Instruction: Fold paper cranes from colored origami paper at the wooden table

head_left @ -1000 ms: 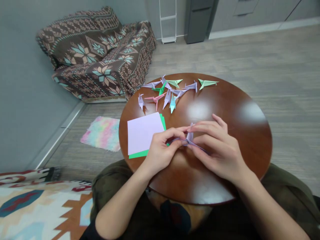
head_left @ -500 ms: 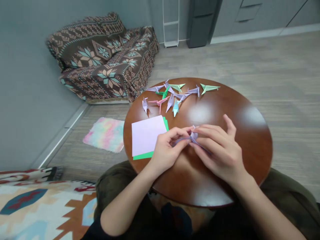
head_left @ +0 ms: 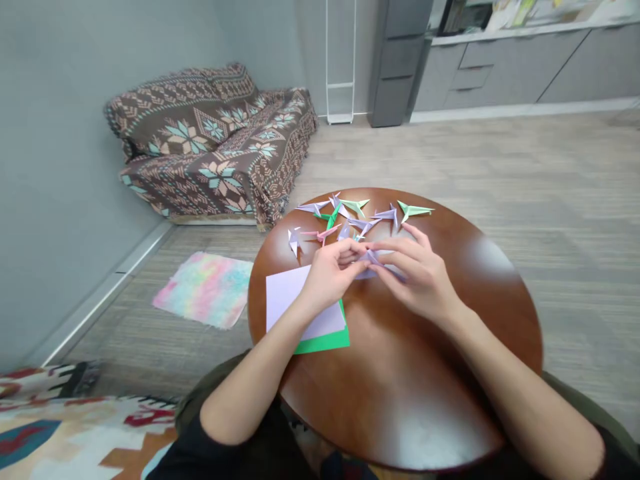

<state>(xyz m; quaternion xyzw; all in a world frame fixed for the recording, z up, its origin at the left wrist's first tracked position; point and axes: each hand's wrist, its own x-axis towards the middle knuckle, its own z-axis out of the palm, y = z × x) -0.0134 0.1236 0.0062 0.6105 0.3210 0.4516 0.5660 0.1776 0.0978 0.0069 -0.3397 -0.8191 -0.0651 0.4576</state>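
Observation:
My left hand [head_left: 327, 272] and my right hand [head_left: 419, 275] meet over the round brown table [head_left: 400, 373], both pinching a lilac folded paper figure [head_left: 371, 263] just above the tabletop. Fingers of both hands are curled round its folds, so much of the figure is hidden. Just beyond my hands lies a cluster of several finished paper cranes [head_left: 357, 213] in lilac, green, pink and blue. Under my left forearm sits a stack of square paper sheets [head_left: 300, 307], lilac on top with a green sheet [head_left: 325, 340] showing beneath.
A sofa with a patterned brown throw [head_left: 210, 143] stands at the back left by the grey wall. A pastel fluffy mat [head_left: 205, 288] lies on the floor left of the table. Grey cabinets [head_left: 500, 67] line the far wall. A patterned rug [head_left: 60, 427] is at lower left.
My hands have carried the lilac figure away from me, toward the cluster of cranes. The camera has tilted up, showing more of the room.

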